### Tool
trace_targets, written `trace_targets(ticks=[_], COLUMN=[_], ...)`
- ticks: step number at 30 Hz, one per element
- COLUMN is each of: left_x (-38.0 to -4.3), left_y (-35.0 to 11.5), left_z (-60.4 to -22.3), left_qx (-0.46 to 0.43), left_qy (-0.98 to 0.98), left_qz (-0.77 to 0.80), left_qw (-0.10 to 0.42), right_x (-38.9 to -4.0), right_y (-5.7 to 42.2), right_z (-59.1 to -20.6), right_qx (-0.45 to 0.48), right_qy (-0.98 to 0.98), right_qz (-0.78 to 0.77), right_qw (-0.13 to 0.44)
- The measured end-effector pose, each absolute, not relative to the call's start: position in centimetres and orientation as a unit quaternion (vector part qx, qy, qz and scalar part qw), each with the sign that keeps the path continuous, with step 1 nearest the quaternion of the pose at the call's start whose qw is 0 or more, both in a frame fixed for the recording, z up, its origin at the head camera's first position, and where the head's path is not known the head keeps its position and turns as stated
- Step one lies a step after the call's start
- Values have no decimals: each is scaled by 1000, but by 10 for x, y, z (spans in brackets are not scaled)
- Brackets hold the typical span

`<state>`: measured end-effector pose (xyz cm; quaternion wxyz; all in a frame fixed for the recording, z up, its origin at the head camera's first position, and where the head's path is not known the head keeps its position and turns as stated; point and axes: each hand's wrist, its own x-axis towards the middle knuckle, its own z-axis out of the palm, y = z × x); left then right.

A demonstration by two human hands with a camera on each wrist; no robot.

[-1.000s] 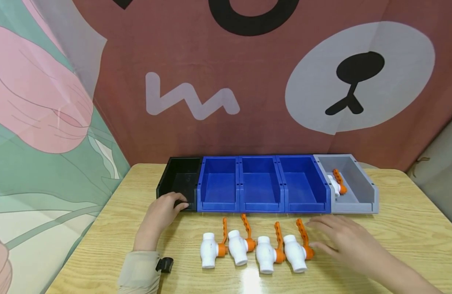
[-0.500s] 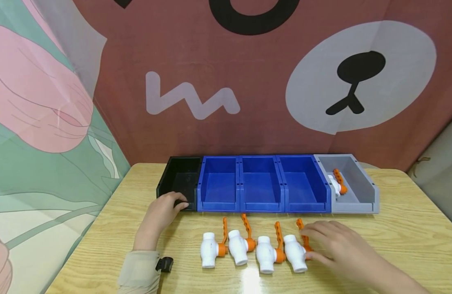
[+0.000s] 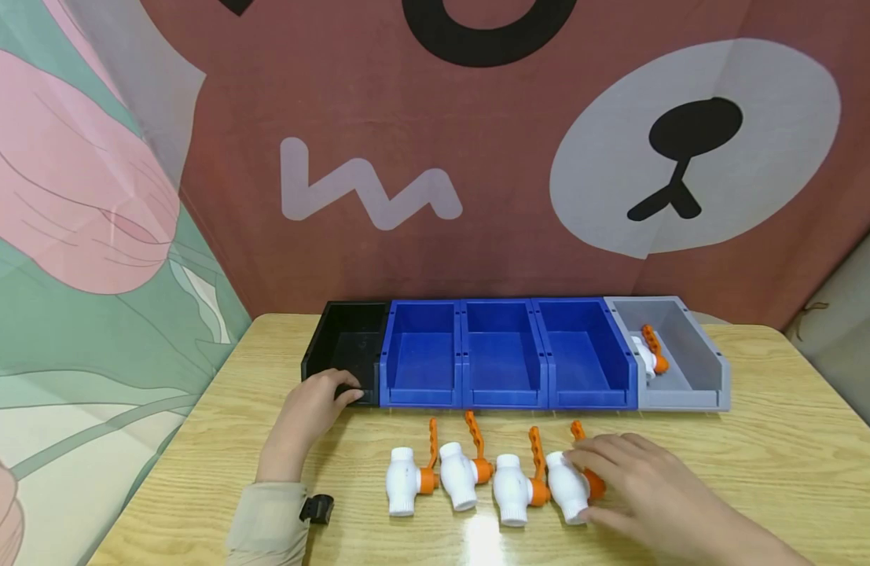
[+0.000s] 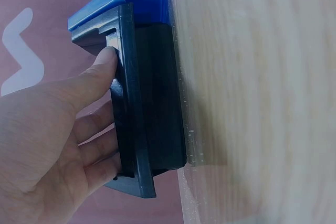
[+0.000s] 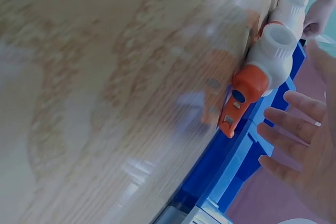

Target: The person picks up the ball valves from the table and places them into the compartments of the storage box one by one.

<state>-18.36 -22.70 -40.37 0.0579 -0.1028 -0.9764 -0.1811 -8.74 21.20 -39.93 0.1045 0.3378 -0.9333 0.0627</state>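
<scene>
My left hand [image 3: 313,413] grips the front edge of the black bin [image 3: 355,350] at the left end of the row. In the left wrist view the thumb lies along the bin's rim [image 4: 126,77] with the fingers behind it. Over the rightmost white ball valve [image 3: 566,491] my right hand [image 3: 650,491] hovers, partly hiding its orange handle. The right wrist view shows the fingers [image 5: 289,142] spread and apart from the valve [image 5: 273,59]. Beside it lie several more valves, among them a middle one [image 3: 511,491] and a leftmost one [image 3: 402,481].
Three blue bins [image 3: 505,354] stand between the black bin and a grey bin [image 3: 689,369] on the right. Another valve [image 3: 647,358] with an orange handle lies in the grey bin. All stand on a wooden table [image 3: 215,440] before a printed cloth [image 3: 505,157].
My right hand has moved left and a little nearer to me, from beside the rightmost valve to over it. The left hand has stayed on the black bin.
</scene>
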Motion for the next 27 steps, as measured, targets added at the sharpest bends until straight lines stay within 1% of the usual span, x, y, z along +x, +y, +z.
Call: trace_targets(ticks=[6, 10, 20, 25, 27], left_x=[-184, -184, -184, -184, -183], left_y=[-228, -228, -227, -227, -227], left_z=[-405, -405, -405, -405, -405], left_qx=[-107, -107, -103, -105, -105], left_qy=[-975, -975, -977, -976, -976], left_qz=[-183, -183, -179, -180, -181], left_qw=[63, 64, 59, 62, 63], right_x=[-87, -87, -89, -90, -90], right_y=[209, 207, 204, 203, 203], right_z=[-403, -404, -406, -407, -408], right_qx=[341, 342, 331, 332, 339], right_qy=[-930, -930, -940, -940, -937], right_qz=[67, 69, 71, 74, 73], right_qw=[117, 114, 49, 34, 38])
